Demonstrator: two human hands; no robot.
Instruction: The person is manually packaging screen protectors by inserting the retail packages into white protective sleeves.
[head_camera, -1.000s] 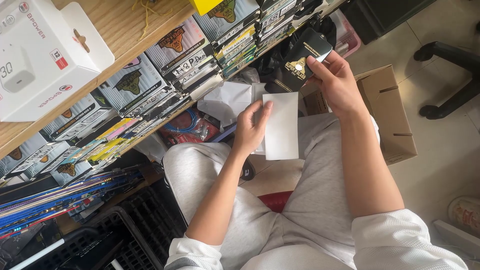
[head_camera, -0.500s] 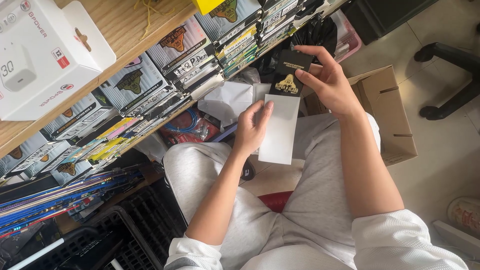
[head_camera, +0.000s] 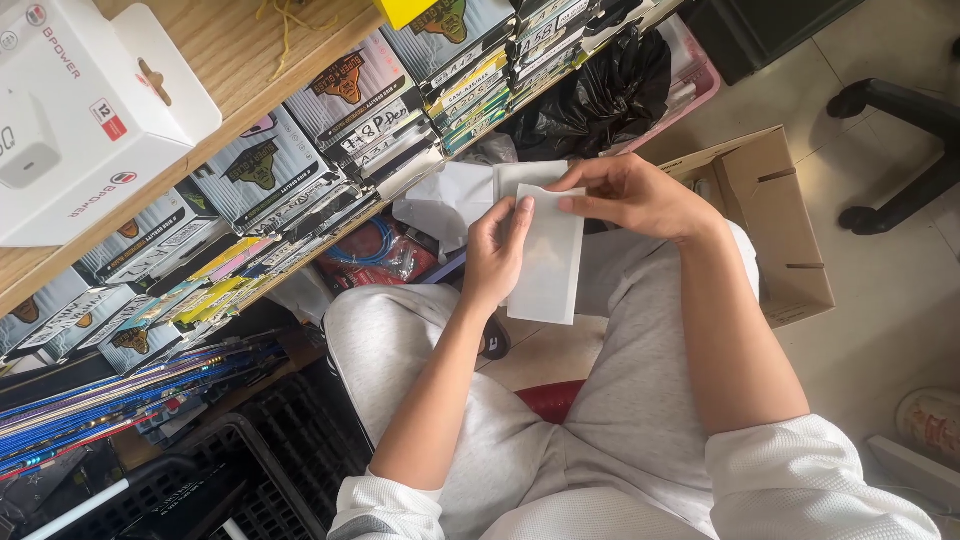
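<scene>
A flat white rectangular packet is held upright over my lap between both hands. My left hand grips its left edge, with the thumb pressed on the front. My right hand pinches its top edge, fingers curled over the corner. A second white sheet or flap shows just behind the top. My knees in light grey trousers lie under the packet.
A wooden shelf at the left carries a white boxed item and rows of flat packaged goods. An open cardboard box stands at my right. A black bag, a black crate and a chair base surround me.
My right hand held a small dark packaged item up near the shelf; that item is out of view now, and the hand has come down onto the top of the white packet.
</scene>
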